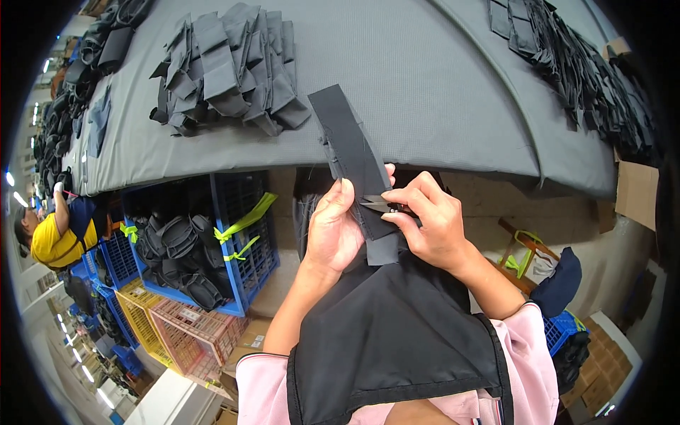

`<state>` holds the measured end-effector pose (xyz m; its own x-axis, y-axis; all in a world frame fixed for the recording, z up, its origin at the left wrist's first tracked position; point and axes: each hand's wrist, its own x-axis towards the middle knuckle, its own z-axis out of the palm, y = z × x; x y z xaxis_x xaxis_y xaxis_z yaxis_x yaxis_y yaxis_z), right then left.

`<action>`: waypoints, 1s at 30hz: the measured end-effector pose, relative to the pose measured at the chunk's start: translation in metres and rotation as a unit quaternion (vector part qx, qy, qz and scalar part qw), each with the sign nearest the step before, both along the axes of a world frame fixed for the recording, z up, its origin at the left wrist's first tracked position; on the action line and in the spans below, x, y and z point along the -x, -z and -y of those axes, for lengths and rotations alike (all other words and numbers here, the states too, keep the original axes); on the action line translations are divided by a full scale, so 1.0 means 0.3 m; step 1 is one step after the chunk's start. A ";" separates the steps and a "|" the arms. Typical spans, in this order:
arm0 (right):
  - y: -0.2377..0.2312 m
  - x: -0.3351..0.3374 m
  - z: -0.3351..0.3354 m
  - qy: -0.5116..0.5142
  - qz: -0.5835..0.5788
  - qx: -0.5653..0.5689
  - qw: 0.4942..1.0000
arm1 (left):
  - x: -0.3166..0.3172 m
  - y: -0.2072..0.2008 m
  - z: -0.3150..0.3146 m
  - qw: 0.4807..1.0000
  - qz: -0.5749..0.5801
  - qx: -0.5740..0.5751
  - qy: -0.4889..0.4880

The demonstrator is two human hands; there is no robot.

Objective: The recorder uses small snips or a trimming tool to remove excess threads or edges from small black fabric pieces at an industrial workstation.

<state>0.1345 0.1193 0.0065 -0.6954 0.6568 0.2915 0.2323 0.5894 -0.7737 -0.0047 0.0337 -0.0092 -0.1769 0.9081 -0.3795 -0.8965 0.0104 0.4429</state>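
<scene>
A dark grey sewn fabric strip (348, 145) runs from the table edge down toward my lap. My left hand (335, 225) grips its lower part, thumb on top and fingers behind. Small thread snips (382, 204) are in my right hand (427, 218), pinched between thumb and fingers. Their pointed metal blades lie across the strip, near its right edge. A lighter grey end of fabric (383, 251) hangs below the strip. Loose threads stick out along the strip's left side.
A grey cloth-covered table (418, 92) spreads ahead, bearing piled fabric pieces (234, 67) and more strips (559, 71) at right. Below left stands a blue crate (244, 283) of black items. A pink crate (191, 333) is nearby. A person in yellow (60, 234) works far left.
</scene>
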 end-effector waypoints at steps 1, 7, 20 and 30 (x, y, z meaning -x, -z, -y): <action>0.000 0.002 -0.001 -0.007 -0.004 -0.025 1.000 | 0.000 0.000 0.003 1.000 0.009 -0.001 0.003; 0.021 -0.011 0.005 -0.005 -0.011 -0.124 0.992 | -0.007 0.019 0.012 1.000 0.029 0.012 0.005; 0.024 -0.114 0.008 0.103 -0.027 0.065 0.992 | 0.020 0.009 0.010 0.999 -0.014 0.042 -0.008; 0.018 -0.105 -0.026 0.041 -0.001 0.099 0.994 | 0.003 -0.010 0.002 0.995 -0.067 0.075 0.018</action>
